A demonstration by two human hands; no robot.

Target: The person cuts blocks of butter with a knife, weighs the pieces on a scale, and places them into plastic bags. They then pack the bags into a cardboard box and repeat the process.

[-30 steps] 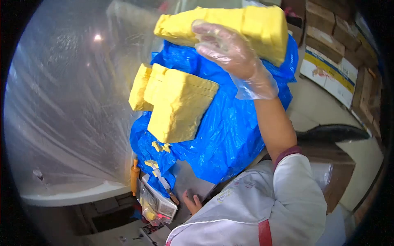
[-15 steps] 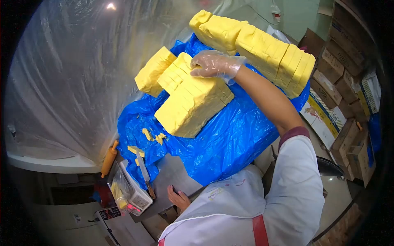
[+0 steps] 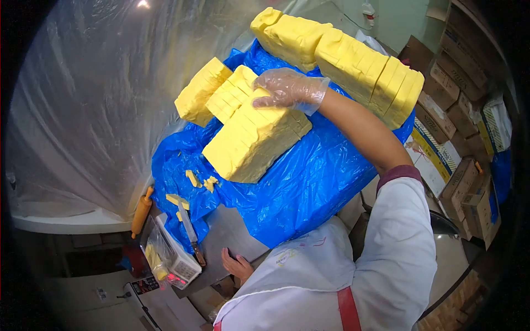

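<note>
My right hand (image 3: 287,89), in a clear plastic glove, reaches over a large yellow butter block (image 3: 243,151) scored into slabs. Its thumb and fingers bend around butter at the block's upper edge; the fingertips are partly hidden. A smaller sliced piece of butter (image 3: 229,99) adjoins the block, and another butter slab (image 3: 201,91) stands to its left. Bare, my left hand (image 3: 237,266) lies with fingers spread on the metal table (image 3: 229,229). A knife (image 3: 189,226) with a dark handle is to the left of that hand, near small butter scraps (image 3: 193,178).
Blue plastic sheeting (image 3: 298,193) lies beneath the butter. A long row of butter blocks (image 3: 353,66) stands at the back right. At the left are a rolling pin (image 3: 142,212) and a white basket (image 3: 185,267). Clear plastic (image 3: 94,110) hangs behind; cardboard boxes (image 3: 441,83) are stacked on the right.
My right hand's thumb and fingers are spread farther apart over the butter than before. The view has shifted slightly; my left hand stays on the table.
</note>
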